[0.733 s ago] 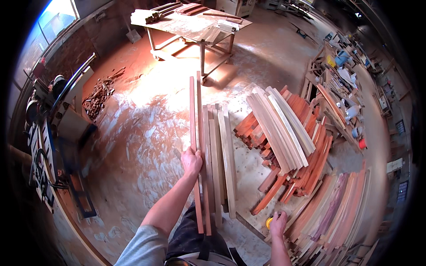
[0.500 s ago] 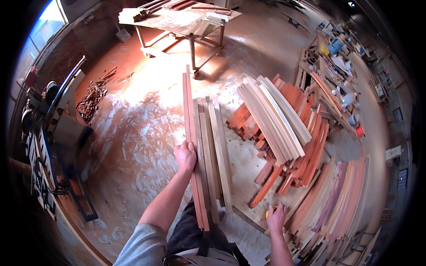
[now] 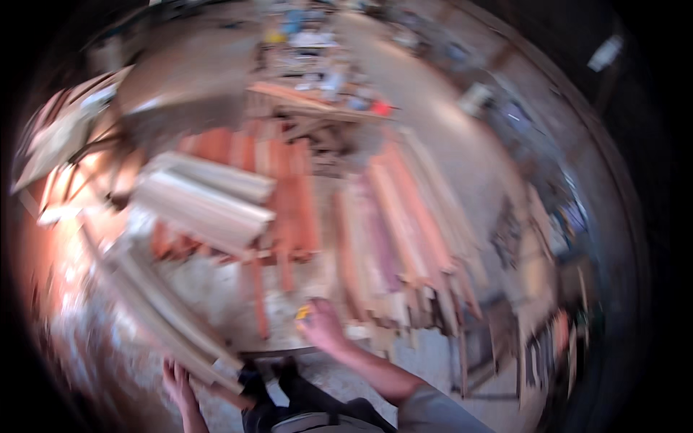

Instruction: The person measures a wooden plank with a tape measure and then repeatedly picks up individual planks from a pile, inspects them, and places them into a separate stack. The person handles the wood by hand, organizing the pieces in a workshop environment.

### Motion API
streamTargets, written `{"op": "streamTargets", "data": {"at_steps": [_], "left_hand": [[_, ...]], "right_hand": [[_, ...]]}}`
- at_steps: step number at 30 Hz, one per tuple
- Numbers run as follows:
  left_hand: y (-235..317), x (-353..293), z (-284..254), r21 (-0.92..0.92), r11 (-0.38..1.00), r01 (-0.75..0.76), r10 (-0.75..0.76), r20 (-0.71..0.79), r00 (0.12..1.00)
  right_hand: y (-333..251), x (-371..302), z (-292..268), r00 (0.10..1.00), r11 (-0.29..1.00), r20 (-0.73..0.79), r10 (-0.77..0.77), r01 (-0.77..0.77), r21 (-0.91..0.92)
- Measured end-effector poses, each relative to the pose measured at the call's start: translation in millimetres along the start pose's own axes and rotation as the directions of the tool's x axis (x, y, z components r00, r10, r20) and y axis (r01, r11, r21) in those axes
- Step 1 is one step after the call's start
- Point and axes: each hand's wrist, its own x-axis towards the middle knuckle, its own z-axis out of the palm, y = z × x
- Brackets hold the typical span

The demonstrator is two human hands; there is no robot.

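Note:
The whole view is smeared by motion. My right hand (image 3: 325, 330) is closed around a small yellow tape measure (image 3: 303, 315), held near the lower middle, between the red boards and my legs. At the lower left, my left hand (image 3: 179, 386) is beside the near end of a short stack of long pale boards (image 3: 162, 307). Its fingers are against or close to the stack's left edge, too blurred to show whether they grip. A reddish strip end (image 3: 229, 395) pokes out under the near end of that stack.
Pale planks (image 3: 206, 206) lie across a pile of red boards (image 3: 294, 195) ahead. Right of them spreads a row of mixed-colour boards (image 3: 393, 224). A cluttered bench (image 3: 317, 68) stands beyond, and a wooden table (image 3: 61, 144) is at the far left.
My view has swung to the right, so the boards and table now sit further left. My right hand still holds the tape measure. My left hand appears lower along the pale stack.

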Motion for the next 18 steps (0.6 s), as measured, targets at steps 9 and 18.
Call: {"op": "streamTargets", "data": {"at_steps": [9, 18], "left_hand": [[-30.9, -70.8, 26.4, 0.138, 0.907, 0.399, -0.396, -0.052, 0.917], [-26.5, -72.2, 21.0, 0.077, 0.901, 0.428, -0.432, 0.064, 0.899]], "right_hand": [[-1.1, -56.3, -22.0, 0.980, 0.967, -0.138, -0.143, 0.168, 0.193], [19.0, -101.7, -13.7, 0.996, 0.892, -0.037, -0.081, 0.089, 0.443]]}}
